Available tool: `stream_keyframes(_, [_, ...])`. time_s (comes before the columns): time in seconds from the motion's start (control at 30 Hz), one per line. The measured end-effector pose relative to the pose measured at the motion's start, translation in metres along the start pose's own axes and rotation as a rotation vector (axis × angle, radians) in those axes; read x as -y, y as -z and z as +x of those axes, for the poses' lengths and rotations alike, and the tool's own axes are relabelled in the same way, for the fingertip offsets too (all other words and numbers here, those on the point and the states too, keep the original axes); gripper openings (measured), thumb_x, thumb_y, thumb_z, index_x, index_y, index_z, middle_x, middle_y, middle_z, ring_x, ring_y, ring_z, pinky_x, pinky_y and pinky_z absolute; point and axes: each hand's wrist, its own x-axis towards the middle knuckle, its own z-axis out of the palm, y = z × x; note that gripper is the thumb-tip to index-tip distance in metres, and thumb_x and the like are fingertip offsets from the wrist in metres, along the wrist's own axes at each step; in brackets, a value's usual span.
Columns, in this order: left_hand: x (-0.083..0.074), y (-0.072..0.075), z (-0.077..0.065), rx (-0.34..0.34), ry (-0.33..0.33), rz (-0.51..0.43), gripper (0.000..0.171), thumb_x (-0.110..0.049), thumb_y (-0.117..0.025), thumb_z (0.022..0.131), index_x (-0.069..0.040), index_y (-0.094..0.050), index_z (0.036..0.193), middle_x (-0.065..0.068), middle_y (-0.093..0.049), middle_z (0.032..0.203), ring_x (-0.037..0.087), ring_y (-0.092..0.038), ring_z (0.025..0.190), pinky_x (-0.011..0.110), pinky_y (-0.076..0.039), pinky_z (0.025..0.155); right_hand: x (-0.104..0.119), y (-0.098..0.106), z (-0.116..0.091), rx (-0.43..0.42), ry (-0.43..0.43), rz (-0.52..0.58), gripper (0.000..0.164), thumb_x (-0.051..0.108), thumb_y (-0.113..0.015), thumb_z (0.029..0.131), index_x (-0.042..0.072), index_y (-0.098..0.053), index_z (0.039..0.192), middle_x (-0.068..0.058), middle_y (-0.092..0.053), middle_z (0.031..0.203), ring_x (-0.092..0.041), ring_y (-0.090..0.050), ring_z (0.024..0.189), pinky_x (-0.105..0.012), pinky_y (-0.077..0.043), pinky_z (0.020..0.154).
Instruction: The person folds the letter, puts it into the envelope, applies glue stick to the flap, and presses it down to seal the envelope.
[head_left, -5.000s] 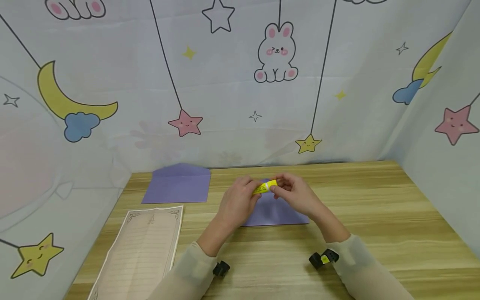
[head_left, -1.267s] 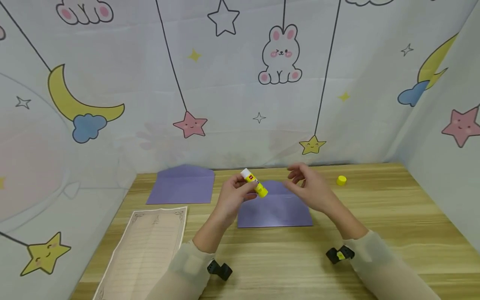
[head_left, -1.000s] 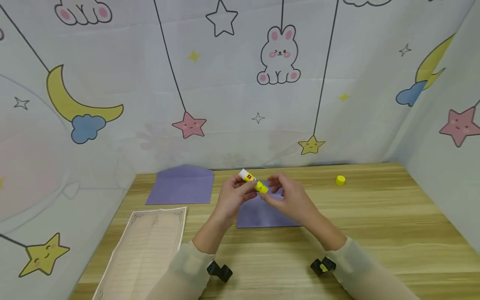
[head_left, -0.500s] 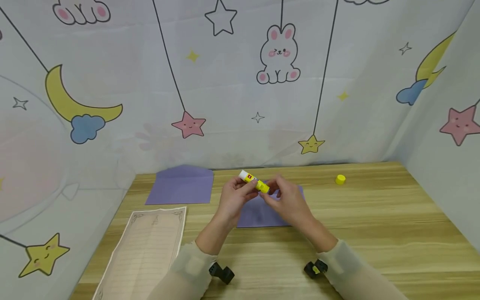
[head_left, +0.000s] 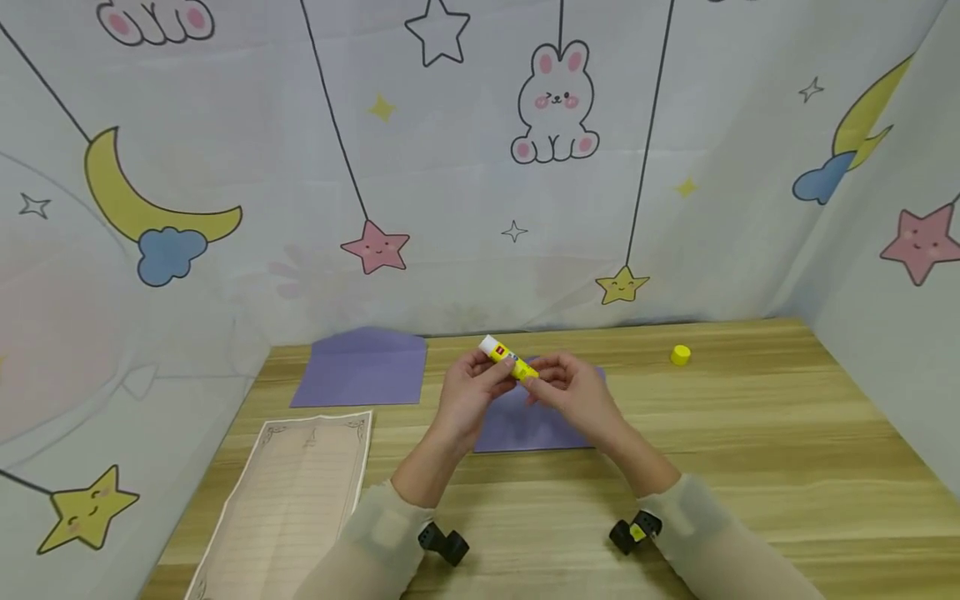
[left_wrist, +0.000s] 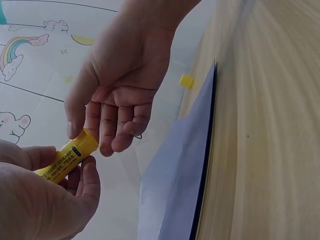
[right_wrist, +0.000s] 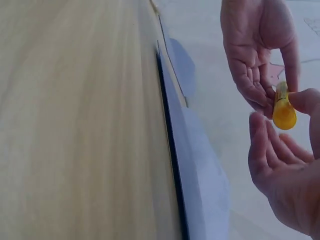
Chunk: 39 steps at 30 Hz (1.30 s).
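My left hand (head_left: 468, 396) holds a yellow glue stick (head_left: 509, 359) above the table, its white uncapped end tilted up and to the left. The thumb and fingertips of my right hand (head_left: 577, 396) are at the stick's lower end. In the left wrist view, the right thumb lies against the yellow base of the glue stick (left_wrist: 67, 159), with the other fingers curved behind it. Beneath both hands lies a purple envelope (head_left: 517, 427), partly covered by them. The yellow glue cap (head_left: 680, 356) stands on the table at the back right.
A second purple envelope (head_left: 360, 375) lies at the back left of the wooden table (head_left: 750, 467). In front of it is a cream sheet of lined letter paper (head_left: 292, 500). A printed white curtain (head_left: 450, 167) rises behind the table's back edge.
The cap came off the glue stick and now stands at the back right. The stick was turned white end up in the left hand, and the right hand came back to its lower end.
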Motion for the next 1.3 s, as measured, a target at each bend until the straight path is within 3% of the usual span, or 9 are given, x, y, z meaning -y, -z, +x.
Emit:
stream_keyframes(0.17, [-0.002, -0.001, 0.0, -0.026, -0.019, -0.008, 0.033, -0.006, -0.075, 0.1, 0.009, -0.061, 0.126, 0.017, -0.069, 0.112, 0.02, -0.072, 0.096, 0.032, -0.061, 0.088, 0.003, -0.006, -0.001, -0.114, 0.245, -0.3, 0.035, 0.012, -0.086, 0.091, 0.004, -0.063, 0.115, -0.004, -0.073, 0.097, -0.014, -0.07, 0.083, -0.029, -0.059, 0.069])
stream_keyframes(0.3, [-0.002, 0.0, -0.001, -0.018, -0.014, 0.003, 0.032, -0.006, -0.075, 0.1, 0.009, -0.061, 0.124, 0.017, -0.07, 0.111, 0.019, -0.072, 0.094, 0.032, -0.062, 0.087, 0.0, -0.007, -0.001, -0.127, 0.275, -0.289, 0.027, 0.007, -0.085, 0.091, 0.005, -0.064, 0.108, -0.003, -0.073, 0.09, -0.016, -0.071, 0.079, -0.03, -0.06, 0.067])
stream_keyframes(0.57, [-0.002, 0.0, -0.002, 0.007, -0.004, 0.016, 0.036, -0.005, -0.073, 0.1, 0.01, -0.059, 0.13, 0.021, -0.07, 0.117, 0.02, -0.073, 0.093, 0.032, -0.061, 0.089, -0.002, 0.0, 0.002, 0.018, -0.219, 0.335, 0.021, 0.015, -0.069, 0.104, -0.002, -0.064, 0.115, -0.017, -0.075, 0.098, -0.023, -0.074, 0.084, -0.034, -0.06, 0.076])
stream_keyframes(0.67, [-0.001, -0.001, -0.001, 0.01, -0.006, 0.02, 0.036, -0.005, -0.073, 0.1, 0.01, -0.059, 0.13, 0.021, -0.071, 0.117, 0.02, -0.073, 0.093, 0.032, -0.061, 0.088, -0.001, 0.001, 0.002, 0.038, -0.311, 0.447, 0.025, 0.017, -0.064, 0.107, -0.005, -0.062, 0.12, -0.015, -0.075, 0.101, -0.02, -0.075, 0.086, -0.03, -0.06, 0.077])
stream_keyframes(0.73, [-0.001, -0.001, -0.001, 0.003, -0.01, 0.016, 0.035, -0.004, -0.074, 0.1, 0.009, -0.06, 0.129, 0.02, -0.071, 0.115, 0.019, -0.073, 0.093, 0.031, -0.061, 0.088, 0.001, 0.0, 0.001, 0.037, -0.257, 0.365, 0.027, 0.018, -0.067, 0.106, -0.002, -0.061, 0.123, -0.015, -0.075, 0.104, -0.019, -0.075, 0.088, -0.03, -0.061, 0.079])
stream_keyframes(0.93, [-0.002, -0.001, 0.001, -0.006, -0.03, 0.019, 0.033, -0.006, -0.074, 0.1, 0.009, -0.06, 0.126, 0.019, -0.071, 0.114, 0.019, -0.073, 0.094, 0.032, -0.061, 0.088, 0.008, -0.008, -0.003, -0.108, 0.186, -0.212, 0.035, 0.013, -0.085, 0.092, 0.005, -0.064, 0.118, -0.007, -0.074, 0.103, -0.015, -0.071, 0.085, -0.031, -0.061, 0.072])
stream_keyframes(1.03, [-0.003, -0.001, 0.001, -0.005, -0.028, 0.022, 0.033, -0.006, -0.074, 0.1, 0.009, -0.061, 0.127, 0.02, -0.071, 0.115, 0.02, -0.073, 0.095, 0.033, -0.061, 0.089, 0.008, -0.009, -0.004, -0.141, 0.255, -0.273, 0.029, 0.009, -0.085, 0.091, 0.006, -0.065, 0.111, -0.004, -0.075, 0.098, -0.017, -0.071, 0.081, -0.032, -0.06, 0.068])
stream_keyframes(1.13, [-0.003, -0.001, 0.0, 0.001, -0.023, 0.031, 0.034, -0.007, -0.074, 0.1, 0.01, -0.061, 0.127, 0.021, -0.07, 0.116, 0.021, -0.073, 0.095, 0.034, -0.062, 0.089, 0.006, -0.007, -0.003, -0.102, 0.168, -0.133, 0.023, 0.008, -0.082, 0.095, 0.003, -0.066, 0.112, -0.011, -0.075, 0.096, -0.024, -0.074, 0.082, -0.037, -0.063, 0.071])
stream_keyframes(1.3, [-0.004, 0.001, -0.001, 0.022, -0.017, 0.047, 0.034, -0.007, -0.073, 0.101, 0.009, -0.06, 0.128, 0.021, -0.07, 0.118, 0.022, -0.073, 0.096, 0.035, -0.061, 0.092, 0.002, -0.004, 0.001, 0.004, -0.148, 0.284, 0.026, 0.015, -0.071, 0.104, -0.005, -0.064, 0.118, -0.021, -0.075, 0.101, -0.026, -0.076, 0.085, -0.037, -0.063, 0.078])
